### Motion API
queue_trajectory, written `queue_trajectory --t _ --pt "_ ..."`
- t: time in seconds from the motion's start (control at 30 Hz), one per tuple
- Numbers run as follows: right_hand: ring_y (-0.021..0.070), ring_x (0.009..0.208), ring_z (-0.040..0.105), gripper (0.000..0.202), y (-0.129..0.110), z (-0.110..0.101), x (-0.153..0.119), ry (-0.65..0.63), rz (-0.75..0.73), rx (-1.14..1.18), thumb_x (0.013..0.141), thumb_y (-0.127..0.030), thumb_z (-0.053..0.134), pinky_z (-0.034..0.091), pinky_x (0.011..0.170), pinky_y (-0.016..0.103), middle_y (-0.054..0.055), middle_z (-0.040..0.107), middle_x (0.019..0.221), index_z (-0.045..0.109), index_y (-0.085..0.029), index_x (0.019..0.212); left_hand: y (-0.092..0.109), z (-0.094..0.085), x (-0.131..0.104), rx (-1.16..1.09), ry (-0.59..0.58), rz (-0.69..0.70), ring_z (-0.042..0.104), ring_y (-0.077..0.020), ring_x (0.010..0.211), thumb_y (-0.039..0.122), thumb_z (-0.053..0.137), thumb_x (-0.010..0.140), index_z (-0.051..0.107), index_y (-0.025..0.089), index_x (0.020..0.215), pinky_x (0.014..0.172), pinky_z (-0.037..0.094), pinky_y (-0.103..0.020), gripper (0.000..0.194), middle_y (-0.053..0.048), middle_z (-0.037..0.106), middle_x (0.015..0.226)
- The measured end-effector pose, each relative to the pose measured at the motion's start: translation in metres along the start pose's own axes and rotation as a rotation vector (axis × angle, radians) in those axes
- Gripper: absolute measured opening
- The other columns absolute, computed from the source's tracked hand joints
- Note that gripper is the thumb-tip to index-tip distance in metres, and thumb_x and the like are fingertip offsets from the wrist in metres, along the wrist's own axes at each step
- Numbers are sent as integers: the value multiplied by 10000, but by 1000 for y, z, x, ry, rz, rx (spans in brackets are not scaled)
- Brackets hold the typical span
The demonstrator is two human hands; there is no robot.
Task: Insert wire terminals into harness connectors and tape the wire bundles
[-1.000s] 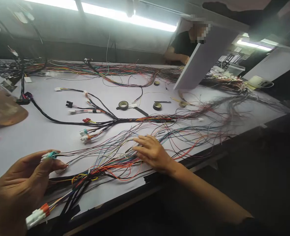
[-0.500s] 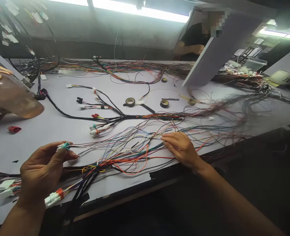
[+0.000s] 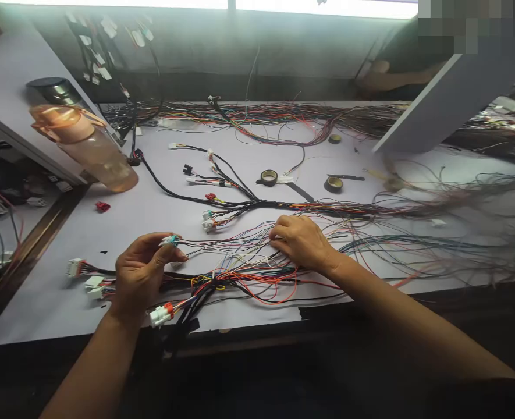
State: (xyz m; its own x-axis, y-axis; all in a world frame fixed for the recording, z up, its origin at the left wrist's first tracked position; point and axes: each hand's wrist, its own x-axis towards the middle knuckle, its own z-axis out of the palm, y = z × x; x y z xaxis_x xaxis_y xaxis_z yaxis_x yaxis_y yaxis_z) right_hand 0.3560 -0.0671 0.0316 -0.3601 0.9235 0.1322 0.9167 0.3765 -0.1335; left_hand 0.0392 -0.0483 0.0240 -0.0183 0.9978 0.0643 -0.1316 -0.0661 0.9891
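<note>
L hand (image 3: 141,265) is closed, thumb & fingertips pinching a small teal-white conn. (image 3: 170,240) just above the desk (image 3: 43,308), near the front L part of the work. Thin wires (image 3: 222,241) run from the conn. to the R, twd the other hand. R hand (image 3: 303,241) is palm-down, fingers curled & bunched, tips at those same wires; can't tell if it grips any or how many, since the fingers hide them.

Below/btwn the hands: a loose bundle (image 3: 257,285) w/ orange-red, black & other colors, gathered near its L end. White conn. w/ orange ring (image 3: 162,315) sits just R of L wrist, near the front edge. L of that wrist: white plugs (image 3: 95,286) & a wide white conn. (image 3: 73,267), wires running twd the hand.

Behind the hands, a black-wrapped branched harness (image 3: 257,203) lies across the desk, ends fanned to the L, incl. a small red plug (image 3: 210,196). Past it: tape roll (image 3: 269,177) w/ a black strip (image 3: 299,192) near it, 2nd roll (image 3: 334,184) to the R, small roll (image 3: 334,138) farther back. Red piece (image 3: 102,206) lies alone, L side, nr the bottle (image 3: 104,160) w/ dark lid. Long multicolor wires (image 3: 187,116) run along the back. Co-worker's arm (image 3: 403,77) shows top R, partly behind a pale panel (image 3: 436,96). Far-R wires are blurry.
</note>
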Motion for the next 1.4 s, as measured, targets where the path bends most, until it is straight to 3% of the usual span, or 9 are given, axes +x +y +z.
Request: queue_trajectory --t 0.23,0.37,0.5,0.73,0.8,0.87,0.97,1.17,1.4 --pt "126 675 541 181 11 -8 -8 116 -191 6 931 -197 521 354 622 268 35 658 865 667 -194 825 0 -2 0 -39 -43 -12 668 -131 599 260 765 733 689 181 933 623 578 -304 228 -11 705 798" --pt "145 646 552 216 17 -28 -22 203 -179 -66 952 -230 493 380 635 296 26 648 725 656 -195 816 -2 -3 0 -40 -54 -14 674 -130 605 246 763 739 694 184 931 632 570 -288 214 -8 707 771" --pt "201 876 653 113 17 -43 -27 313 -167 136 915 -280 578 481 793 354 45 710 930 670 -224 946 -3 -3 -2 -24 -78 -15 683 -133 629 236 746 761 694 185 958 666 564 -279 211 -14 712 758" --pt "169 847 628 124 -12 -44 13 912 194 709 791 -212 731 544 792 361 6 638 888 642 -252 869 -3 -3 -3 -31 -85 -16 675 -133 621 248 757 748 697 177 945 657 573 -291 218 -23 712 788" --pt "149 819 631 155 -15 -41 27 988 249 963 791 -222 727 555 796 362 -1 617 908 625 -254 904 -3 -4 -3 -28 -97 -13 678 -132 631 237 747 761 697 181 953 663 569 -280 206 -19 712 767" --pt "135 779 643 155 -14 -35 35 899 310 1218 806 -262 706 569 778 360 -5 624 902 619 -259 935 -3 -5 -3 -22 -109 -11 681 -127 644 225 736 775 697 186 959 674 564 -267 192 -17 713 759" --pt "120 699 637 190 -18 -24 34 608 417 1452 784 -328 716 574 686 320 -8 637 824 630 -244 931 -4 -5 -2 -9 -117 -15 685 -124 647 218 730 782 697 190 966 687 560 -260 188 -20 718 775" --pt "77 525 486 262 -51 -17 27 131 385 1376 802 -412 683 438 476 221 -28 560 621 672 -163 883 -4 -6 -3 30 -127 -21 685 -136 646 217 732 778 699 181 957 667 565 -267 186 -33 715 803" --pt "115 663 558 193 -63 -11 44 47 188 1158 859 -350 620 454 597 243 5 640 723 672 -179 785 -2 -4 -4 42 -139 -4 688 -124 647 179 717 786 703 191 940 670 579 -261 155 -34 692 920"
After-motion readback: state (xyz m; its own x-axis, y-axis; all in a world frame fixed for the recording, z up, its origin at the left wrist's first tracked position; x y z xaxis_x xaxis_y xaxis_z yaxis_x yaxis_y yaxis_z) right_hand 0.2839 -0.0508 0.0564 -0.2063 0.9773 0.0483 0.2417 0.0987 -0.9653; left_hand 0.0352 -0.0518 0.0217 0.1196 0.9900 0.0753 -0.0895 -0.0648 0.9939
